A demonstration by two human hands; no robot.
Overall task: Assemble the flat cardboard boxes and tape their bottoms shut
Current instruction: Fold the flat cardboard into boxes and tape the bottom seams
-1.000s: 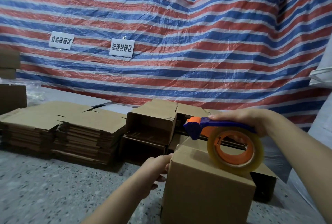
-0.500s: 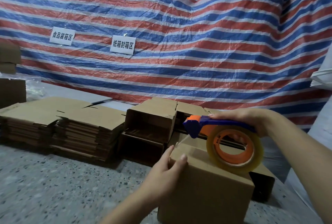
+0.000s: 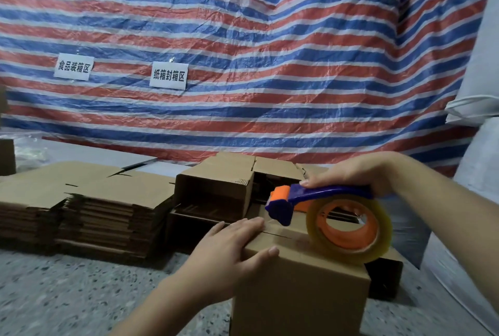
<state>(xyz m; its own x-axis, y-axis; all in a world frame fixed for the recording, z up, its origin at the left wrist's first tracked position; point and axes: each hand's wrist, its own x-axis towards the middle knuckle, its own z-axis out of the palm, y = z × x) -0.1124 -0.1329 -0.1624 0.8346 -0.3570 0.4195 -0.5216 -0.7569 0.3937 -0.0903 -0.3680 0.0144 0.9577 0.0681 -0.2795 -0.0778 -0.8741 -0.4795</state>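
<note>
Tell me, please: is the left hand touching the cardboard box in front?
Touching. The head view shows the left hand lying on the cardboard box, fingers flat on its top and thumb over the near edge.

left hand [image 3: 232, 249]: flat on box [image 3: 299, 289] top, near-left corner, fingers [image 3: 243, 225] straight, thumb over front edge
right hand [image 3: 359, 173]: grips blue tape gun [image 3: 318, 200] handle
tape roll [image 3: 349, 230]: clear, orange core, touching box top
flat boxes [image 3: 81, 209]: stacked left on floor [image 3: 67, 289]
open boxes [image 3: 218, 187]: behind
tarp [image 3: 243, 66]: striped, two paper signs
</note>
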